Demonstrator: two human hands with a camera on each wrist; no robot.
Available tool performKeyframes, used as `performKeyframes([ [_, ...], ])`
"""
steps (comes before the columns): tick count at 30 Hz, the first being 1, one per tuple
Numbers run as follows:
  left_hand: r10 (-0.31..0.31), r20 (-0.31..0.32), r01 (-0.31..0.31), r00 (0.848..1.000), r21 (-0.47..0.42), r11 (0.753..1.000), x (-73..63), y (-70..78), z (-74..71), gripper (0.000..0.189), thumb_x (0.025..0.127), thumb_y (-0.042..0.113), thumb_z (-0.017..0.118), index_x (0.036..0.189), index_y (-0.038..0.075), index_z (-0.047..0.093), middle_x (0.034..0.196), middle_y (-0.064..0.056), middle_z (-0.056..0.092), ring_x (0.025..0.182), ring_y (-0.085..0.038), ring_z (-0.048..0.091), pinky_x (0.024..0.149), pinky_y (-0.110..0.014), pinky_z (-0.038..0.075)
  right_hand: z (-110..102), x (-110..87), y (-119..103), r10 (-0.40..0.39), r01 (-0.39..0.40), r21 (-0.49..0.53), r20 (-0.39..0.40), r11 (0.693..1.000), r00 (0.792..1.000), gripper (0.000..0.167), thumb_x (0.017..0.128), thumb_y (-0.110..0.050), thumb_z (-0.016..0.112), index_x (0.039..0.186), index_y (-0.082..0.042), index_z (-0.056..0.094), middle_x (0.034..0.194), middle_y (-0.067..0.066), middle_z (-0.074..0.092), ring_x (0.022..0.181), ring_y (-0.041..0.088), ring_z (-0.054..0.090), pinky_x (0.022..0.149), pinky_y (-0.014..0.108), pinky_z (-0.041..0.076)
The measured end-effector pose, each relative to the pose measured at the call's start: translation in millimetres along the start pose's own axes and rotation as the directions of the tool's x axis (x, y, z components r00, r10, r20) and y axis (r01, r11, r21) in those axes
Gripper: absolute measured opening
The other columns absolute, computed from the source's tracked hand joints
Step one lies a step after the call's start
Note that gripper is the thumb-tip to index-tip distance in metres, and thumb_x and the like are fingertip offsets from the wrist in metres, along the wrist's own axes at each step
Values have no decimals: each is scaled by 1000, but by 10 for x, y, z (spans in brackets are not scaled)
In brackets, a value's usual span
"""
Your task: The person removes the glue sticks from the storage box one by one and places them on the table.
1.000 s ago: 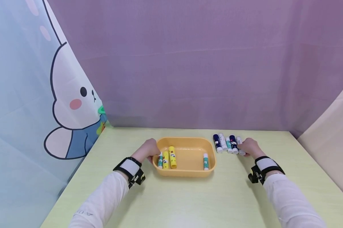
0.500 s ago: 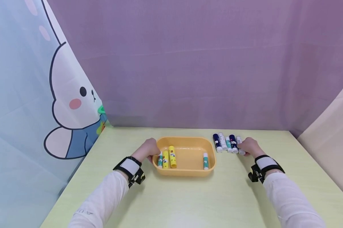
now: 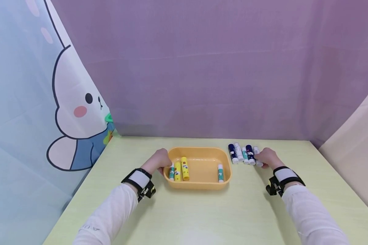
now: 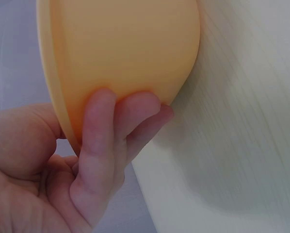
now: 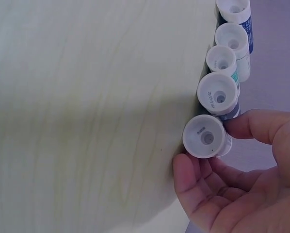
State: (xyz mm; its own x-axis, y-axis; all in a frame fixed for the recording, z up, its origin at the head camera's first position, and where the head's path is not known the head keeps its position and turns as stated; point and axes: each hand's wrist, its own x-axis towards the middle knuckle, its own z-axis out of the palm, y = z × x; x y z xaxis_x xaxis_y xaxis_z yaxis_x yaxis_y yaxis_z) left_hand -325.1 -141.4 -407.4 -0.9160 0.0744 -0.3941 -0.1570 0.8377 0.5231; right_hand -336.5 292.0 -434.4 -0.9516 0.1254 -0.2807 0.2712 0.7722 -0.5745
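Observation:
My left hand grips the left end of a yellow-orange plastic basin, thumb over the rim and fingers against its outer wall. In the basin lie two yellow glue sticks and a teal-and-white glue stick on the left, and another teal-and-white glue stick on the right. My right hand holds a white glue stick between thumb and fingers, at the right end of a row lying on the table. Beside it are a navy glue stick and a small teal one.
Farther left in the row lie a white glue stick and a navy one. A purple cloth hangs behind the pale table. A cartoon-printed curtain stands at the left, a pale cloth at the right.

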Motion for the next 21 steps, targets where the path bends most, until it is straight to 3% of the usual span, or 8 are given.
performKeyframes([
  [13, 2, -7, -2, 1000, 3, 1000, 5, -5, 3, 34, 84, 3, 60, 114, -9, 49, 85, -17, 59, 50, -23, 65, 51, -34, 59, -80, -95, -82, 14, -14, -13, 48, 1000, 999, 31, 89, -19, 48, 92, 12, 53, 65, 8, 56, 53, 14, 58, 52, 26, 56],
  [21, 6, -3, -6, 1000, -1, 1000, -15, -4, -4, 34, 85, 3, 59, 115, -10, 49, 86, -17, 59, 50, -24, 65, 53, -35, 60, -237, -234, -275, 6, 9, -149, 101, 989, 995, 35, 91, -25, 48, 96, 10, 50, 79, 13, 53, 69, 23, 57, 63, 36, 57],
])
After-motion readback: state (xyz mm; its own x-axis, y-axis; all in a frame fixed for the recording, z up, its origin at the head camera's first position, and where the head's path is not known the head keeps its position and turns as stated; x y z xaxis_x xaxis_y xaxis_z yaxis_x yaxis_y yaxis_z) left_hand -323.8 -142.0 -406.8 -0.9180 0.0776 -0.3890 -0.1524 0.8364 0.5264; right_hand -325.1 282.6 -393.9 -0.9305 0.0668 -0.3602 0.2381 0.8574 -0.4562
